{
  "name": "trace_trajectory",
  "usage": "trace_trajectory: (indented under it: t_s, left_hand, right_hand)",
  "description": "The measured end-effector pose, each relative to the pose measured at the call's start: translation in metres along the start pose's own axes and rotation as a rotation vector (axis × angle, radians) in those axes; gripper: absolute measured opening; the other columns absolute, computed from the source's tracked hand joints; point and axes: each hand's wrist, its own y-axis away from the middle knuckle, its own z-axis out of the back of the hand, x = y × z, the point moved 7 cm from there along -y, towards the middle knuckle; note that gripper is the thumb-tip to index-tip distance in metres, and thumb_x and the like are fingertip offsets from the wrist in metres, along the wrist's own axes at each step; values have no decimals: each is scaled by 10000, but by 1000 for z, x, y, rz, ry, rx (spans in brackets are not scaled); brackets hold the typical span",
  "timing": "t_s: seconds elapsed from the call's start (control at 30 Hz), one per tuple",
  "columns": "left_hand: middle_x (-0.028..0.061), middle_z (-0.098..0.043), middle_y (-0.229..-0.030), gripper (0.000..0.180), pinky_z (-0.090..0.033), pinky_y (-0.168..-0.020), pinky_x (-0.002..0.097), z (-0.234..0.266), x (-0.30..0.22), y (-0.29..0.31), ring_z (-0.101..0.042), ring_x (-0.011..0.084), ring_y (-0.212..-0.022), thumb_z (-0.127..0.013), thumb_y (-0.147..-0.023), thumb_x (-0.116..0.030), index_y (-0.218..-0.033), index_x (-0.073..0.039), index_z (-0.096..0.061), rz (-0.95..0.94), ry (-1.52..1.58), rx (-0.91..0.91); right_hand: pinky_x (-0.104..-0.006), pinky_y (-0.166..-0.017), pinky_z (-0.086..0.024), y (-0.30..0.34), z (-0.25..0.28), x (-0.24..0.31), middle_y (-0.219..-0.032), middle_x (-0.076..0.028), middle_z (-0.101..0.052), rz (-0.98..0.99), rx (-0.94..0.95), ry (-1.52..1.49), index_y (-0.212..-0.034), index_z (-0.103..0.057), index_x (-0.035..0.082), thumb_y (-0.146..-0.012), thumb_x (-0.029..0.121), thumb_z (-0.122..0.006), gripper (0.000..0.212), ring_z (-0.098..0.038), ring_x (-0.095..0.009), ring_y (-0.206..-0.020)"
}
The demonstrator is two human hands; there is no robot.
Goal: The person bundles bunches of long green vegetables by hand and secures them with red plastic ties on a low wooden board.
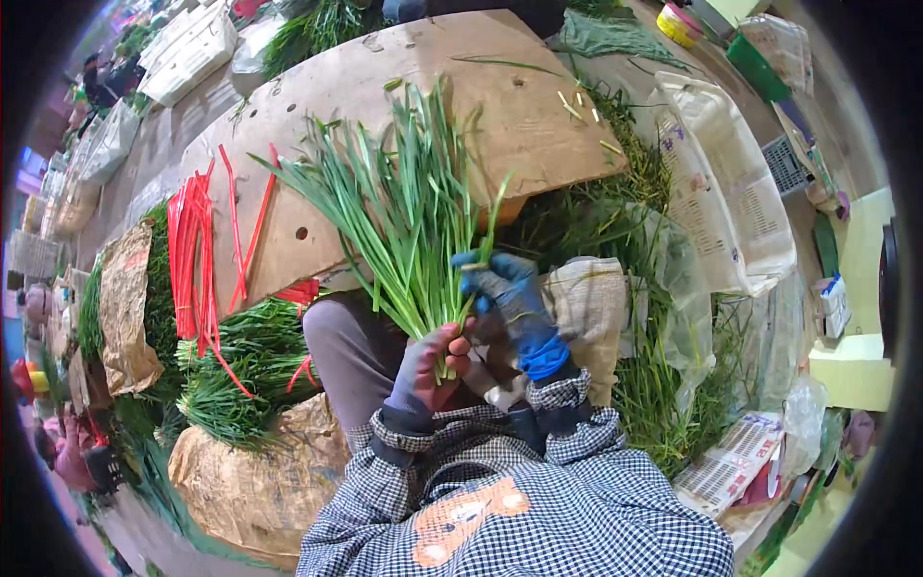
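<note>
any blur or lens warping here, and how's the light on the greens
Head view: fisheye warping bows the white crate near the rim, corners black; head view: green bunch brightly lit, dark shade under the board; head view: far-left background soft and hazy.

At 1 o'clock lies green netting (pixel 620 38), with a yellow-and-pink roll (pixel 679 25) just beside it. A long white crate (pixel 728 192) sits between 2 and 3 o'clock — a grey basket (pixel 786 163) just beyond. Toward 4 o'clock rests a crumpled clear bag (pixel 803 418). A bulky brown sack (pixel 255 476) fills 7 to 8 o'clock; another — a crumpled tan sack (pixel 130 317) — lies at 9.
</note>
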Motion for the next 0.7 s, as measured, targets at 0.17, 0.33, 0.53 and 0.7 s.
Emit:
trace_trajectory:
  t_s: [0.17,0.33,0.53,0.7]
  left_hand:
    - [-17,-458,-640,267,-366,-422,161,-1,-3,2,-421,55,-511,-484,-898,-175,-1085,16,-488,-28,-78,20]
    - [-26,-463,-644,299,-364,-433,155,-6,-1,6,-426,55,-518,-482,-899,-177,-1132,9,-468,26,-11,71]
    - [5,-513,-682,337,-412,-484,197,-12,3,1,-463,84,-538,-470,-906,-170,-1166,42,-442,71,79,179]
    - [0,-500,-677,337,-407,-490,191,-12,5,0,-453,81,-541,-477,-907,-183,-1157,42,-450,137,126,188]
  right_hand:
    - [-169,-478,-366,-10,116,82,-752,26,-612,266,-471,158,-990,-643,47,-794,159,-626,226,-473,-31,-556]
    - [-179,-579,-395,20,208,171,-980,-22,-622,502,-629,521,-1094,-607,56,-793,156,-620,318,-490,-39,-640]
    - [-259,-595,-450,31,224,104,-992,-90,-619,493,-438,1156,-1073,-597,42,-752,113,-661,335,-505,-108,-581]
    - [-263,-525,-399,30,111,42,-611,-18,-514,112,-112,952,-731,-573,7,-782,158,-640,172,-462,-93,-563]
